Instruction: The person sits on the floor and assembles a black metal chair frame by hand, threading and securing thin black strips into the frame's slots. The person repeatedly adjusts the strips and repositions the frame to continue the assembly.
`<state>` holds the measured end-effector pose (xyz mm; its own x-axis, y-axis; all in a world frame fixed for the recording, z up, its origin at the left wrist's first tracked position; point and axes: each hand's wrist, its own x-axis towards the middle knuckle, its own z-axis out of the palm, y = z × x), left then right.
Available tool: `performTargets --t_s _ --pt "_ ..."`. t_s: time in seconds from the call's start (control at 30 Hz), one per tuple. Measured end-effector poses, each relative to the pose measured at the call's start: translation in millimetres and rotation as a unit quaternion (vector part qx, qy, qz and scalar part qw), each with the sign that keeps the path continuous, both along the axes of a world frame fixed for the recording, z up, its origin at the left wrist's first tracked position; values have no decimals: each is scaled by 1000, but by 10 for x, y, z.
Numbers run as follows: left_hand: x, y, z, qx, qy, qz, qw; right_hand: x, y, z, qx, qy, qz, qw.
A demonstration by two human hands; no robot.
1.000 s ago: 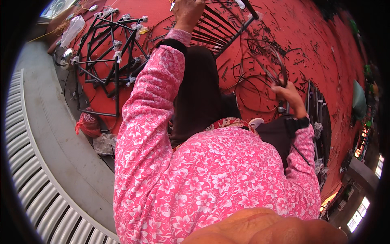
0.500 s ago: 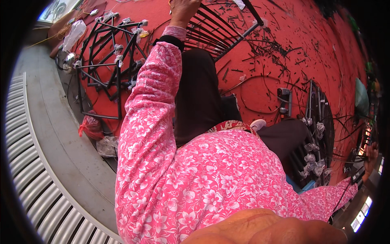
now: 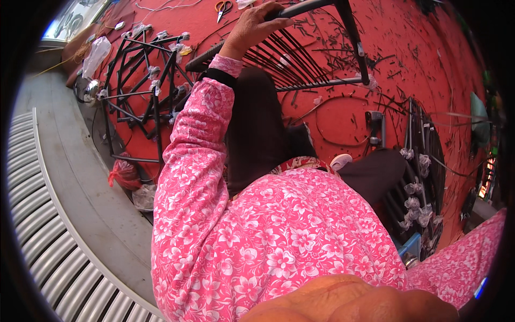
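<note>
Black metal frame [image 3: 316, 59] gripped at its top bar, above a red floor [image 3: 418, 48].

Frame of dark bars with a fan of thin rods, raised off the floor ahead of the knees and tilted, probably so as to bring the rods within reach. Left hand [image 3: 252, 24] closed around the upper bar, fingers wrapped over it, arm in a pink flowered sleeve [image 3: 188, 161] stretched up to it. Right hand out of view past the lower right edge, only its sleeve showing, so no telling whether open or closed. Just left of the held frame, a second open framework of black rods [image 3: 139, 86] with wrapped joints. Beyond the hand, orange-handled scissors [image 3: 223, 6]. Scattered all around, short dark offcuts. Far right, a stack of similar dark pieces with pale wrappings [image 3: 418, 188].
</note>
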<state>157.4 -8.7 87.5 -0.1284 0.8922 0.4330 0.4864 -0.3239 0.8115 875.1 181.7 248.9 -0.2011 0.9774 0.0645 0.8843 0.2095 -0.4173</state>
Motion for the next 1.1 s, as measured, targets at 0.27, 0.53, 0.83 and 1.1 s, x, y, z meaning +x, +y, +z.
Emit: performTargets --t_s 0.27,0.53,0.83,1.1 --pt "481 -180 127 1 64 -109 992 -2797 203 -23 -6 -87 307 948" --pt "686 -263 288 -5 78 -187 979 -4364 259 -760 -152 -174 511 828" --pt "680 -306 399 9 60 -248 967 -4573 -358 -731 -434 -60 511 740" --pt "667 -313 547 -118 5 -241 963 -4672 -238 -274 -395 81 432 807"
